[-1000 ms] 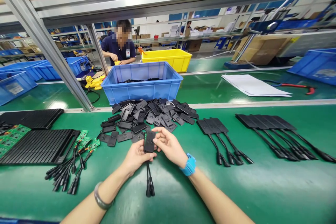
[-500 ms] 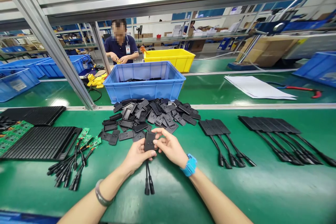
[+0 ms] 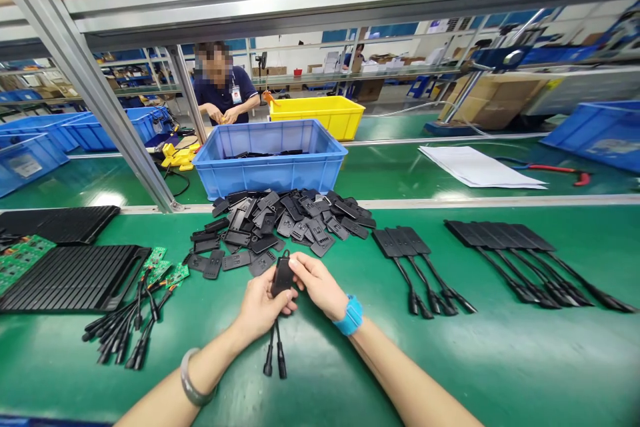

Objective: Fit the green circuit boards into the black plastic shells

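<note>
A small black plastic case [image 3: 283,276] with two short cables [image 3: 280,350] hanging from its lower end is held above the green bench. My left hand [image 3: 263,303] grips its left side and lower part, thumb across the front. My right hand [image 3: 315,280] pinches its upper right edge. A loop stands at the top of the case. Just beyond my hands lies a heap of black case halves [image 3: 280,220]. To the left, green circuit boards with black cables [image 3: 135,320] lie bunched. On the right rests a row of three cased units with cables [image 3: 403,242].
Another row of cased units [image 3: 500,235] lies farther right. Behind the heap stands a blue bin [image 3: 270,173], with a yellow bin [image 3: 320,117] beyond. Ribbed black trays [image 3: 75,277] sit at left. Metal posts [image 3: 115,100] frame the bench; a co-worker [image 3: 223,87] stands opposite.
The case has turned in my hands, so a smoother face with a top loop shows instead of the face with slots. My right fingers have shifted along its edge. The view moved slightly.
</note>
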{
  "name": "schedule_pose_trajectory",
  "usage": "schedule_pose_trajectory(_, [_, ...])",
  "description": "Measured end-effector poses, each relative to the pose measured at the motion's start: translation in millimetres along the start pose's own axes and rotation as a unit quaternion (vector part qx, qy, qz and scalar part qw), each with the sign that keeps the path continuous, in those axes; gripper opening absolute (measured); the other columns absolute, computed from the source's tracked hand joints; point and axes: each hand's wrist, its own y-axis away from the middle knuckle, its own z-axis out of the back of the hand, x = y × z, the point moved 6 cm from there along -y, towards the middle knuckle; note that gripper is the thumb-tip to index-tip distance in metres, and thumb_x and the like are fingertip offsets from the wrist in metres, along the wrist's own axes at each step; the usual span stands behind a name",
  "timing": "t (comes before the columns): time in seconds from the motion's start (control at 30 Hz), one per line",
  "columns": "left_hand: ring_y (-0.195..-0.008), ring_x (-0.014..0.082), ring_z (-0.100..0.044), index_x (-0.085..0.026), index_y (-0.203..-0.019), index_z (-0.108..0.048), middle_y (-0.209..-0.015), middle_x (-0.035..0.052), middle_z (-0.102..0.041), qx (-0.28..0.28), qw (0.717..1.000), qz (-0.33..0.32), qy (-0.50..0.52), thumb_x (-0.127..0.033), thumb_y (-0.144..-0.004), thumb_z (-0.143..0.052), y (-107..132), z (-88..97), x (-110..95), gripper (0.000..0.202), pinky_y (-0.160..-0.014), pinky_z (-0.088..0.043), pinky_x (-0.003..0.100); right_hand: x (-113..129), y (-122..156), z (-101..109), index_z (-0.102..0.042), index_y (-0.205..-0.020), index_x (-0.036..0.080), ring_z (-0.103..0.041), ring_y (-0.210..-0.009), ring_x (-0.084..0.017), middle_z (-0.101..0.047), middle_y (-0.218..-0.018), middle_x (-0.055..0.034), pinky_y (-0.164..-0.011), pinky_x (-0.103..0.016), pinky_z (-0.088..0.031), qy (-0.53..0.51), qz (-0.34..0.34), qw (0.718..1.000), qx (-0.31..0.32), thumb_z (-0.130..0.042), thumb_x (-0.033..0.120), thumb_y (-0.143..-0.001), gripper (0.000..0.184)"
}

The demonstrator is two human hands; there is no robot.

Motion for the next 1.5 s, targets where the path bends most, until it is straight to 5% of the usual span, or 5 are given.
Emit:
schedule_pose_trajectory(0.33, [-0.124,0.0249,-0.052,-0.026,-0.150,-0.014,-0.142,0.0168,-0.047,0.103,0.987,-0.046,0.114,-0.028,-0.072,-0.076,7.0,-11.6,2.3,0.100,-0.104,-0.040,0.039,29.1,9.3,21.2,-0.041,-0.137,0.014,-0.057,-0.092,-0.025,-0.054,-0.104,-0.0120,-0.083,-0.039,-0.049,0.352,0.096,0.928,-0.076,-0.050,0.026,-0.086,0.053])
schedule_pose_trajectory(0.47, [-0.121,0.0256,-0.054,-0.028,-0.149,-0.018,-0.143,0.0173,-0.045,0.105,0.991,-0.048,0.068,-0.030,-0.078,-0.070,8.2,-7.7,1.4,0.088,-0.098,-0.043,0.039,29.7,11.2,99.6,-0.046,-0.128,0.008,-0.061,-0.093,-0.031,-0.057,-0.107,-0.0192,-0.079,-0.042,-0.049,0.502,-0.068,0.835,-0.217,-0.052,0.028,-0.085,0.048])
schedule_pose_trajectory(0.63, [-0.107,0.0241,-0.059,-0.025,-0.143,-0.033,-0.134,0.0183,-0.051,0.088,0.994,-0.046,0.047,-0.033,-0.078,-0.070,6.3,-2.8,1.0,0.075,-0.086,-0.049,0.034,-0.6,24.1,164.7,-0.052,-0.113,0.006,-0.067,-0.087,-0.032,-0.065,-0.097,-0.0213,-0.071,-0.038,-0.048,0.573,-0.272,0.754,-0.173,-0.062,0.027,-0.081,0.040])
schedule_pose_trajectory(1.17, [-0.092,0.0185,-0.064,-0.020,-0.124,-0.057,-0.116,0.0119,-0.065,0.102,0.976,-0.135,-0.134,-0.009,-0.076,-0.056,11.3,-10.6,-9.2,0.050,-0.072,-0.052,0.026,-37.5,5.5,192.3,-0.050,-0.132,0.020,-0.043,-0.127,-0.033,-0.047,-0.142,-0.0151,-0.093,-0.051,-0.042,0.620,-0.190,0.733,-0.205,-0.043,0.033,-0.096,0.040])
schedule_pose_trajectory(1.5, [-0.090,0.0218,-0.066,-0.022,-0.119,-0.064,-0.106,0.0091,-0.070,0.124,0.921,-0.190,-0.317,-0.015,-0.080,-0.056,24.0,-12.1,-37.5,0.041,-0.079,-0.051,0.030,-42.6,12.9,219.4,-0.068,-0.118,0.020,-0.067,-0.090,-0.035,-0.071,-0.101,-0.0210,-0.071,-0.044,-0.047,0.580,-0.207,0.756,-0.221,-0.058,0.052,-0.082,0.049])
